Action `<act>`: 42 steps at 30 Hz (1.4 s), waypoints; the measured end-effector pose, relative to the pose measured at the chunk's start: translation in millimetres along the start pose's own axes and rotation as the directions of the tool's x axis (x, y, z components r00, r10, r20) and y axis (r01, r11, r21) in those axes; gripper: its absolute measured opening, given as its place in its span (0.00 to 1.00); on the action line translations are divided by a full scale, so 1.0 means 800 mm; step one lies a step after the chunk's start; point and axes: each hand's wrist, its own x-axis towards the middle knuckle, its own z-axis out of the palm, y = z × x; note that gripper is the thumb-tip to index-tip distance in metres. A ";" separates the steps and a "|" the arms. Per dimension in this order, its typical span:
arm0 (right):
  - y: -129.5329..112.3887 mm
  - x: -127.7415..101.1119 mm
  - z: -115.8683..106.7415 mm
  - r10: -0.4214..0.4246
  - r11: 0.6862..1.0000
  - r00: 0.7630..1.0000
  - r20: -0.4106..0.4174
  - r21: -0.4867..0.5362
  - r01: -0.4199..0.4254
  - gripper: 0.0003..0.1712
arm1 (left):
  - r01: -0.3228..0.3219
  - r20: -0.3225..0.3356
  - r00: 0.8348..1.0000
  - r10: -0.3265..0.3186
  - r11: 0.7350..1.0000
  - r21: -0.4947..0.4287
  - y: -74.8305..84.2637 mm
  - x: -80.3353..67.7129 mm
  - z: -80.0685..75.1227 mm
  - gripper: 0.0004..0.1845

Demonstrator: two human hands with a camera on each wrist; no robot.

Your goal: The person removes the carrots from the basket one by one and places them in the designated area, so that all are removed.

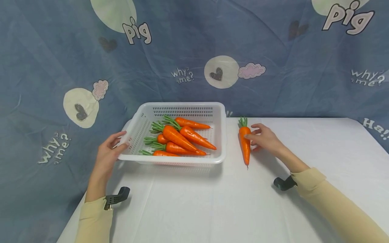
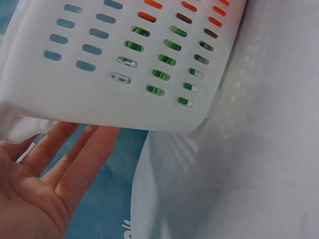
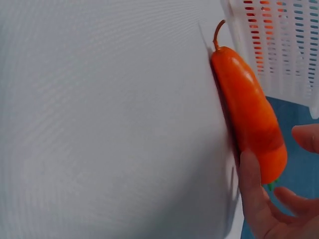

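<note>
In the head view my left hand point(image 1: 110, 148) holds the left rim of a white plastic basket point(image 1: 221, 135), thumb over the edge. The left wrist view has the fingers point(image 2: 82, 164) of that hand under the rim, beside the slotted wall. Several orange carrots point(image 1: 194, 136) with green tops lie piled in the basket. To the right of it, a single carrot point(image 1: 245, 148) lies on the table, green top away from me. My right hand point(image 1: 265, 138) is at its right side; one finger touches it near the top, while another stands apart in the right wrist view.
A white cloth covers the table point(image 1: 188, 202). Behind it hangs a blue printed curtain point(image 1: 170, 44), close to the table's far edge. Dark wrist-camera mounts point(image 1: 117, 197) sit at both cuffs.
</note>
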 end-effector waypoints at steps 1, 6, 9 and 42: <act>-0.001 -0.001 -0.001 -0.008 1.000 1.000 -0.002 -0.002 0.008 0.40 | 0.000 0.000 1.000 0.000 1.000 -0.002 0.000 0.000 0.000 0.29; -0.007 -0.009 -0.005 -0.035 0.999 0.999 -0.028 -0.033 0.034 0.38 | -0.010 -0.003 1.000 0.010 1.000 -0.007 0.000 0.001 0.000 0.30; -0.011 -0.015 -0.007 -0.045 0.998 0.998 -0.047 -0.042 0.043 0.37 | -0.017 -0.004 1.000 0.017 1.000 -0.010 0.000 0.001 0.001 0.30; -0.092 -0.041 0.045 -0.334 0.933 0.936 -0.112 0.101 0.345 0.24 | -0.018 -0.001 1.000 0.018 0.999 -0.028 0.000 -0.002 0.001 0.30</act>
